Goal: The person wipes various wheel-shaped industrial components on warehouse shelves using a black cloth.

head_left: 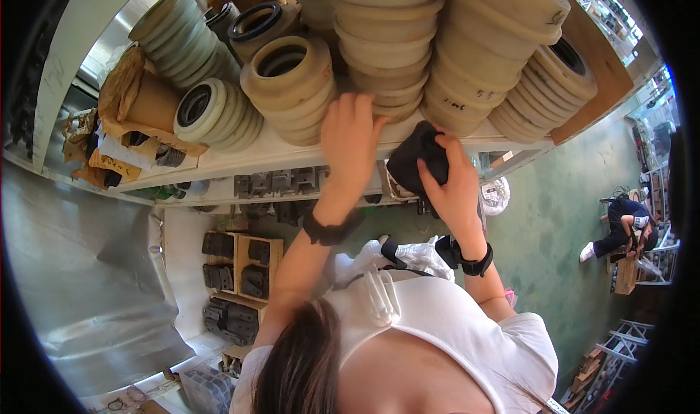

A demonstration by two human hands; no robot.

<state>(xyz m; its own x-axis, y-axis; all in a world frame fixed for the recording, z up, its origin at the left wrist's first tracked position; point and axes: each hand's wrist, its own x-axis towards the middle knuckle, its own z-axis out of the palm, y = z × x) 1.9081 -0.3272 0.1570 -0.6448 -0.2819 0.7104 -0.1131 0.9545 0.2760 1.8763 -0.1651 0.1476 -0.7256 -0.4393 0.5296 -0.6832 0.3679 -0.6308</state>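
Observation:
A bunched black cloth [417, 159] is gripped in my right hand [456, 177], just in front of the shelf edge, with the thumb and fingers closed round its side. My left hand [350, 140] reaches up to the shelf, fingers stretched out and thumb apart. Its fingertips lie at the gap between a squat cream ribbed stack of rings [292, 97] and a taller cream ring stack [390, 56]; whether they press on either is hard to tell. To the right leans another tall cream stack [488, 49] with handwritten marks.
More ribbed ring stacks [219, 115] and a torn brown paper parcel [138, 100] stand on the white shelf [240, 159]. Dark metal blocks sit in a wooden rack [273, 264] below. Across the green floor [543, 246], another person [631, 224] bends beside racks at the right.

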